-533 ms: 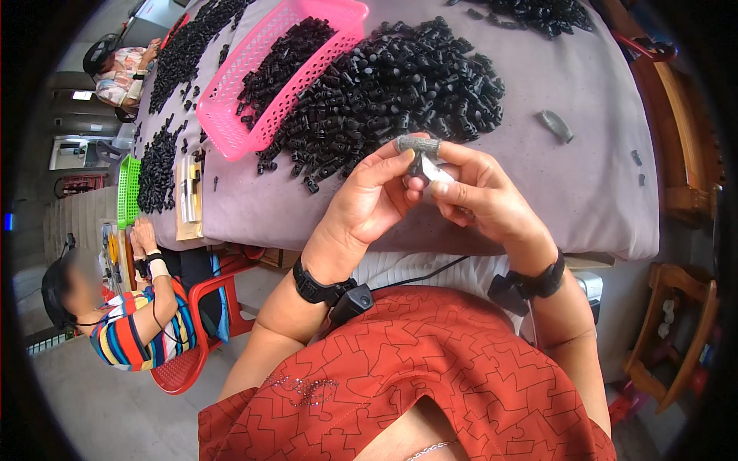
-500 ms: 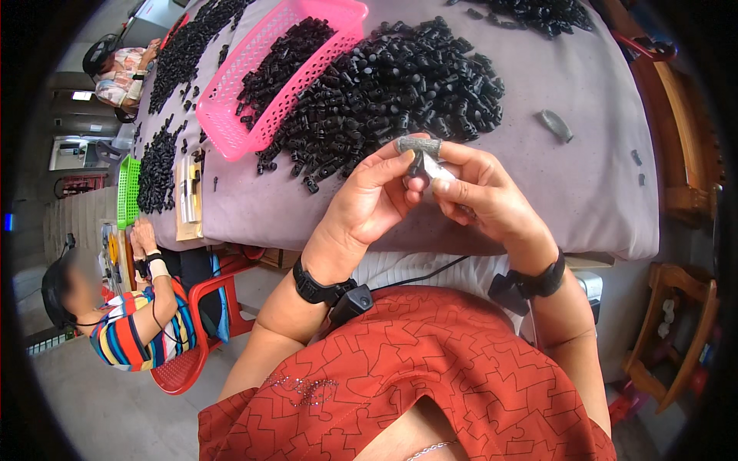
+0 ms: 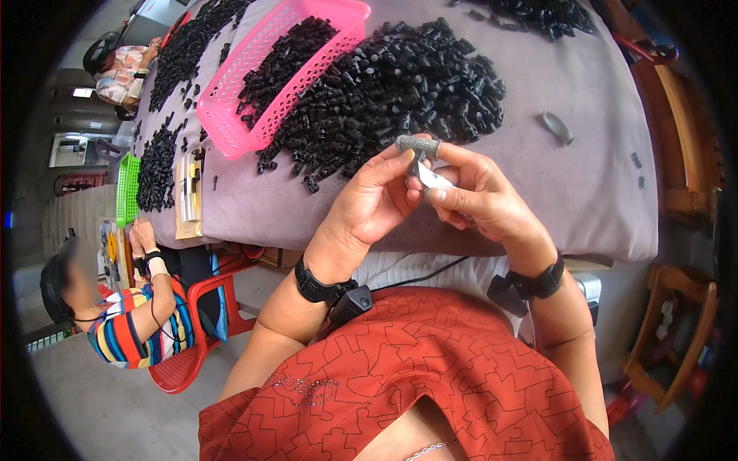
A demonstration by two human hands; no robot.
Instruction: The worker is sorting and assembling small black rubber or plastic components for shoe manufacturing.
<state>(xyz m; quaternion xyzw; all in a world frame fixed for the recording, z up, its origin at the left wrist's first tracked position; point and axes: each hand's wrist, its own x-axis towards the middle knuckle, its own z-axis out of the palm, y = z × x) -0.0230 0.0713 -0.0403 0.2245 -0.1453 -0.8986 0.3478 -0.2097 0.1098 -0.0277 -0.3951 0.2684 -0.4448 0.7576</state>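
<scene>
Small dark piece is near the centre of the view, above the near edge of the cloth-covered worktop; the left hand is clamped on it with thumb and fingers, and the right hand pinches a pale flat piece, pointed in outline, just beside it; whether this one is paper, plastic or metal, I cannot tell. Grey sleeve, rough like woven material and rounded like a tube, sits at the tip of the right index finger; a similar grey curved piece lies between two and three o'clock from the hands. The cloth is greyish mauve, soft and slightly wrinkled; the shirt is red, with thin dark puzzle-like lines; its small shiny studs make a figure which I cannot read. At ten o'clock stands a pink basket of perforated plastic, long and tilted in the view, partly filled with small black pieces; at twelve o'clock, touching it, spreads a large heap of black, glossy, short cylindrical pieces; at nine o'clock, farther away, are a light brown tray, holding slim white and yellowish objects, and a green perforated basket.
</scene>
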